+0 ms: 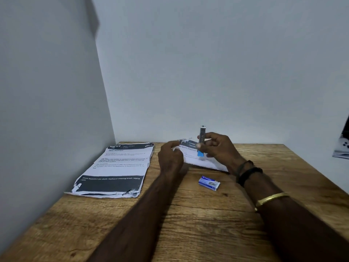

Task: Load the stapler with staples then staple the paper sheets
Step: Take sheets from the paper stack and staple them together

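Observation:
My right hand (217, 148) grips a small stapler (202, 140) held upright, its metal top pointing up and a blue part showing below my fingers. My left hand (170, 157) holds the near left edge of some white printed paper sheets (198, 161), lifted slightly off the wooden desk (188, 214) and passing under the stapler. The sheets are blurred. A small blue and white staple box (209, 183) lies on the desk just in front of my hands.
A stack of printed sheets with black bands and torn front corners (115, 171) lies at the left by the wall. White walls close the desk at the back and left. A dark object (342, 144) shows at the right edge.

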`<state>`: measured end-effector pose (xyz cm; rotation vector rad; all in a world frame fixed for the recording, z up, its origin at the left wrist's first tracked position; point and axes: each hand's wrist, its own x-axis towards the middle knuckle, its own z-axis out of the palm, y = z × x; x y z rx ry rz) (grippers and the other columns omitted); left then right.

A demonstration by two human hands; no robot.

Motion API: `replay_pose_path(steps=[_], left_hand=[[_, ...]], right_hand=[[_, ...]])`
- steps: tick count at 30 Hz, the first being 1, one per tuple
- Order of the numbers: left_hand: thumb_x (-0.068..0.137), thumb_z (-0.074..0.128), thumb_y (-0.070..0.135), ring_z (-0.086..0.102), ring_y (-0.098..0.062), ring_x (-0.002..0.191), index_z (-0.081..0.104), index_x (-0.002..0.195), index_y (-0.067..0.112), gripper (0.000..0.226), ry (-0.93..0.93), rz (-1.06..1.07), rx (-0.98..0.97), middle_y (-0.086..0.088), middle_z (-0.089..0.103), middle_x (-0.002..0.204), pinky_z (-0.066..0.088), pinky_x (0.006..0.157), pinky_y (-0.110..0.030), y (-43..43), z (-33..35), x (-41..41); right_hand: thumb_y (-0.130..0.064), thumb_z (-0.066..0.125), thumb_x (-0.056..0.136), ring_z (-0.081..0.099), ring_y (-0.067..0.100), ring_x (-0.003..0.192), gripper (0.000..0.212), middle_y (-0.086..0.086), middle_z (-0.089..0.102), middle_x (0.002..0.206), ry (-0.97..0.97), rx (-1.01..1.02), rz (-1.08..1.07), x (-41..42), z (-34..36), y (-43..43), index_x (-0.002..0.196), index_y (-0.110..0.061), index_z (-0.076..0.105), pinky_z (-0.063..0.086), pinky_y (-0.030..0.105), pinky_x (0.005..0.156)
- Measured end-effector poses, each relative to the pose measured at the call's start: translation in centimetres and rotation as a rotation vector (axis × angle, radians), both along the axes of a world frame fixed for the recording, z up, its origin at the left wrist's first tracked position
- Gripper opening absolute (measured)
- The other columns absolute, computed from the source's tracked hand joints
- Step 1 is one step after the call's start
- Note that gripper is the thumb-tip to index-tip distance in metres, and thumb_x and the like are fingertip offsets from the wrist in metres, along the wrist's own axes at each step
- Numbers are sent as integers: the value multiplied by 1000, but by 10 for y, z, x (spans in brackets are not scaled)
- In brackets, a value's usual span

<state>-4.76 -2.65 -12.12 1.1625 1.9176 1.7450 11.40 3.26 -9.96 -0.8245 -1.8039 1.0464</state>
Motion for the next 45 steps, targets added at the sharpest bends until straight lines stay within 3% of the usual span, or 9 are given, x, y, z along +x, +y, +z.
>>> replay_pose_path(steps=[4,7,13,17,24,31,36,41,45], left_hand=[[86,68,4,57,-31,128,56,139,5,55,-50,-6,35,-15,56,142,55,100,-53,0,0,-1],[80,74,7,54,-29,132,53,143,5,66,33,58,61,-14,56,143,47,110,-47,0,-1,-2],[75,77,5,57,-29,130,52,145,6,73,-40,70,96,-13,56,145,52,104,-51,-2,1,-5],[76,78,6,55,-30,131,50,147,7,76,-52,50,87,-13,54,146,52,104,-50,0,1,-6],[75,80,2,53,-29,131,52,146,8,77,-106,19,76,-12,53,147,51,107,-43,4,-1,-5],[78,75,-11,63,-37,121,51,145,8,73,-357,-82,100,-16,54,145,63,87,-46,10,5,9],[74,80,-8,65,-35,116,54,142,8,75,-498,-115,92,-15,58,138,61,93,-45,12,12,28],[77,71,-19,71,-34,99,57,136,3,65,-699,-232,184,-9,63,110,63,62,-26,13,20,54],[81,70,-16,69,-29,102,52,142,3,66,-566,-234,168,-6,57,124,63,64,-25,20,17,75]], right_hand=[[-22,84,81,65,18,74,41,16,71,83,-241,72,63,10,-2,-5,121,-20,74,53,31,76],[-24,83,82,59,-5,66,31,-14,69,70,-454,198,81,15,-7,-9,112,-26,78,42,11,65],[-29,81,81,68,12,99,31,-10,77,108,-711,278,12,14,-16,-11,113,-32,77,53,32,87],[-32,80,82,70,13,98,24,-8,79,105,-798,328,13,13,-16,-10,106,-32,80,56,35,86],[-31,75,83,66,9,73,14,-9,72,74,-422,371,-346,12,-16,-9,71,-25,71,52,30,67],[-18,76,84,63,18,112,26,1,73,118,-243,333,-457,18,-9,-11,110,-21,77,41,23,92],[-20,73,88,64,16,117,20,1,75,118,-193,210,-453,29,-9,-12,107,-19,81,41,19,97],[-17,76,87,70,14,105,16,3,79,105,-145,173,-482,51,-5,-11,101,-14,82,44,17,90],[-14,79,84,72,17,99,13,5,80,98,-99,199,-548,72,-2,-10,95,-10,82,54,29,94]])
